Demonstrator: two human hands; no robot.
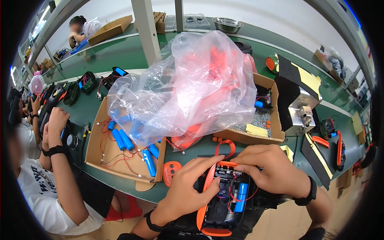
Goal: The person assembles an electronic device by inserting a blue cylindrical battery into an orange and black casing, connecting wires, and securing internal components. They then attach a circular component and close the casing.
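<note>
In front of me lies an open black device housing [216, 218] with an orange trim band [205, 186] along its edge. Inside are a blue cylindrical battery [241, 197], red and blue wires, and a small circuit board [229, 171] at the far end. My left hand [186, 188] grips the left side, its index finger along the trim and its thumb over the inside. At the far right corner, my right hand [266, 170] curls over the edge, thumb beside the board. An orange strap loop [226, 149] stands up just beyond the fingertips.
Left of the housing, a cardboard box [93, 150] holds blue batteries with wires. A large clear plastic bag [188, 84] of orange parts covers another box [256, 138]. An orange plate [171, 173] lies nearby. A metal fixture [302, 114] stands right; a co-worker's arm [64, 168] is left.
</note>
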